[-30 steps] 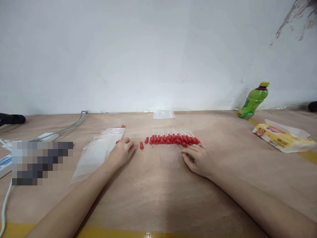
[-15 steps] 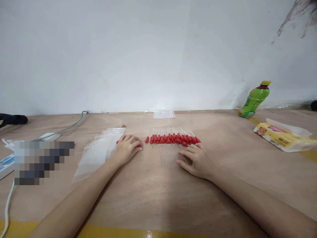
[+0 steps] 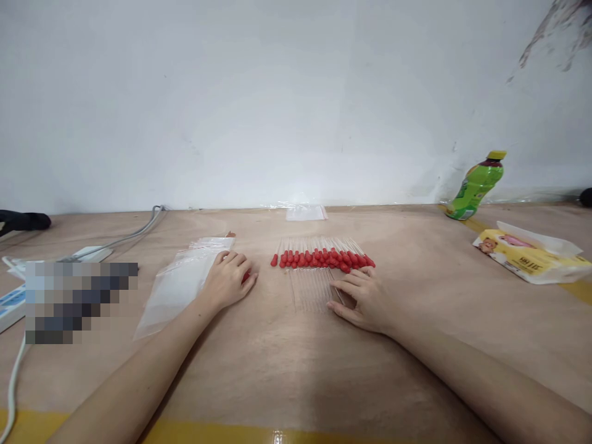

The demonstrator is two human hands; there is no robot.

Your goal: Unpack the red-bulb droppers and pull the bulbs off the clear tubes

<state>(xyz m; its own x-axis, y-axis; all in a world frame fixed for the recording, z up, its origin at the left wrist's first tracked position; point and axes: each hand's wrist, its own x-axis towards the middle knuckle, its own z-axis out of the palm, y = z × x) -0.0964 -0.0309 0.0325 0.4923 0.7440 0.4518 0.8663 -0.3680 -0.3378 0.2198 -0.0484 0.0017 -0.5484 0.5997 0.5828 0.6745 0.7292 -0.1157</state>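
Observation:
My left hand (image 3: 229, 280) curls palm-down at the right edge of the clear plastic bags. Red rubber bulbs (image 3: 246, 275) show between its thumb and fingers; the rest are hidden beneath it. In the middle lies a packed row of droppers (image 3: 314, 258), red bulbs nearest me and thin clear stems pointing to the wall. Just in front of them, loose thin clear tubes (image 3: 311, 290) lie side by side. My right hand (image 3: 363, 299) rests at the right end of these tubes, its thumb and fingers bent around a tube (image 3: 340, 295).
Flat clear zip bags (image 3: 178, 287) lie on the left, and another bag (image 3: 305, 213) by the wall. A power strip (image 3: 13, 302) with cables and a pixelated patch sit far left. To the right are a green bottle (image 3: 476, 185) and a yellow tissue pack (image 3: 531, 259).
My left hand has drawn slightly left, away from the row, and less red shows around it. The loose tubes reach farther left. My right hand has barely shifted left.

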